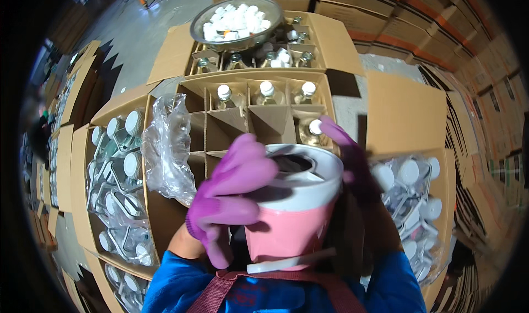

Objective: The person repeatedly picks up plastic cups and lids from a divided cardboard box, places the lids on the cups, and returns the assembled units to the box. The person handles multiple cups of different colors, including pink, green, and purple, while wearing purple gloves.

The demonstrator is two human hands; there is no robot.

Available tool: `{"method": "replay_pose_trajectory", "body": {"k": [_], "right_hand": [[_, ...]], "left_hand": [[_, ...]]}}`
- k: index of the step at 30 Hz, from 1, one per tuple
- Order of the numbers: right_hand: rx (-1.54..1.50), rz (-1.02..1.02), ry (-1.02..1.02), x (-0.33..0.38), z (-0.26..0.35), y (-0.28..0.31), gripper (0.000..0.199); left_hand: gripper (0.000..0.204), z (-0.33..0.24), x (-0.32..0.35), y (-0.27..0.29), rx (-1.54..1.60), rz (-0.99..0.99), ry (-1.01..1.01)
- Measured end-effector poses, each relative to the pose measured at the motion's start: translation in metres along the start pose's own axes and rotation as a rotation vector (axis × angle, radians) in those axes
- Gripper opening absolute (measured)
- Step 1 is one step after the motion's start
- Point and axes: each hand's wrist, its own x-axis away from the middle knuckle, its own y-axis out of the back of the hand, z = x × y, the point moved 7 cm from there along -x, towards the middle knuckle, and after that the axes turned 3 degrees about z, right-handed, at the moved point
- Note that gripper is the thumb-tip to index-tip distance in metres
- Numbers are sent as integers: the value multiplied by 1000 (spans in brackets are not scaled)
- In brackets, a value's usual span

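Observation:
In front of my body stands a pink container with a white top (300,203), a dark round opening in it and a white strip handle low at the front. My left hand (228,194), in a purple glove and slightly blurred, is at its left side with fingers apart; I cannot tell whether it touches. My right hand (352,158), gloved alike, is on the right, fingers stretched beside a white-capped clear bottle (312,132) in a divided carton (250,81). Whether the fingertips touch that cap is unclear. Several more white-capped bottles (267,94) stand in the carton's far row.
A metal bowl (198,18) of white caps (242,21) rests on another bottle carton beyond. Crumpled clear plastic (168,147) lies over the left carton edge. Cartons of white-lidded glassware (132,164) stand left, with similar bagged pieces (410,172) right. Stacked boxes (374,21) line the back.

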Motion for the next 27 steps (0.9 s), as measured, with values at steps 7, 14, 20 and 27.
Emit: {"method": "replay_pose_trajectory", "body": {"k": [7,14,20,27], "right_hand": [[141,-267,-277,-37,-80,24,35],[-241,-397,-318,19,-158,-8,54],[-244,-477,-459,51,-156,-21,68],[-1062,-322,-541,-72,-80,-62,88]], "left_hand": [[66,138,-48,-8,277,-42,213],[74,437,67,88,-1040,53,807],[64,328,9,74,-989,233,469],[58,-42,-38,48,-1240,252,-355]]}}
